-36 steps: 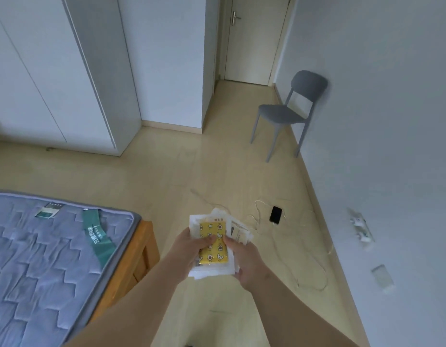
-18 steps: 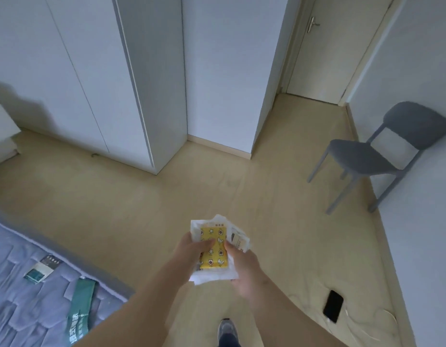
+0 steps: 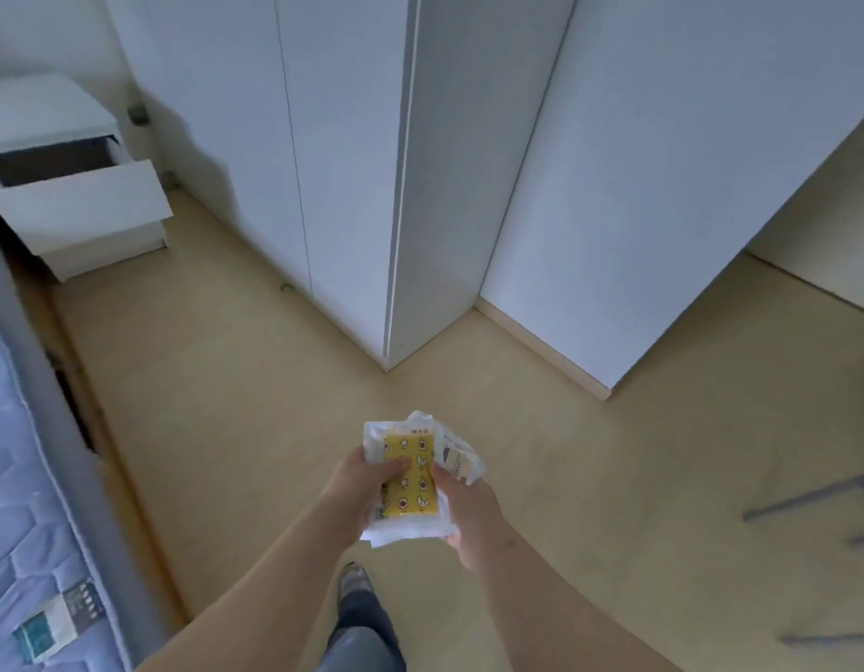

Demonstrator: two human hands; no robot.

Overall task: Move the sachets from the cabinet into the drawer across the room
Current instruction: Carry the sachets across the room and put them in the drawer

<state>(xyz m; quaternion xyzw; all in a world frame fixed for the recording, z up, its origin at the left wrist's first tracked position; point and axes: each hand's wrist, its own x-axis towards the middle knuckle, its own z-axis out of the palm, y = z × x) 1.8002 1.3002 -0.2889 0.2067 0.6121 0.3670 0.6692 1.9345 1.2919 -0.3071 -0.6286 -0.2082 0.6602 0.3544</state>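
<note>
I see the white nightstand (image 3: 47, 109) at far left with its top drawer (image 3: 81, 206) pulled open; its inside is dark, contents I cannot tell. My left hand (image 3: 360, 482) and right hand (image 3: 469, 516) both clamp the stack of sachets (image 3: 413, 497), a yellow one on top, over the pale wood floor (image 3: 255, 380). The white wardrobe (image 3: 343, 162) stands ahead and the mattress (image 3: 18, 477) lies at left.

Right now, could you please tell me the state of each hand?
Left hand: grips the stack of sachets, thumb on the yellow sachet on top.
Right hand: grips the same stack from its right side.
</note>
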